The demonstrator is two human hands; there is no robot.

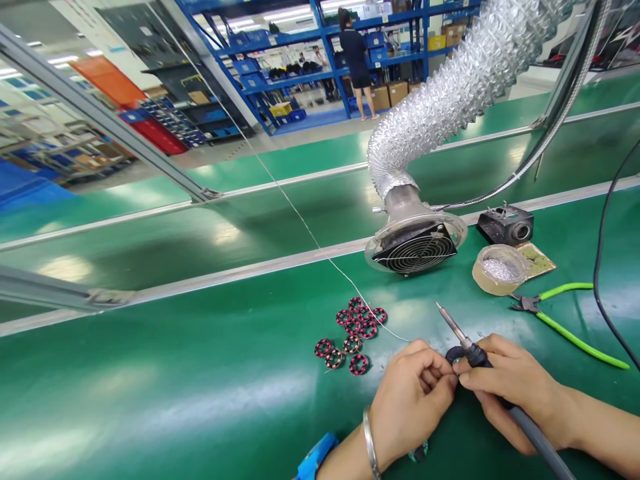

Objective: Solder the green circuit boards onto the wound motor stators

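Observation:
My left hand [413, 393] is closed in a pinch. A thin silvery solder wire [305, 223] runs down from above and disappears behind its fingers. In my right hand [520, 387] is a soldering iron [457, 327], its bare tip pointing up and to the left, away from the work. The fingertips of both hands meet at a small dark ring-shaped coil [454, 354], mostly hidden by the fingers. Left of the hands lie several red-and-black ring coils [353, 327] in a loose cluster. Under my left wrist another greenish part [419, 452] shows only partly.
A fume extractor hood [417, 247] on a foil duct [450, 87] hangs beyond the hands. Green-handled cutters [565, 317], a round tub [500, 269] of silvery bits and a black holder [505, 225] sit at right. A person [354, 63] stands by the blue shelves.

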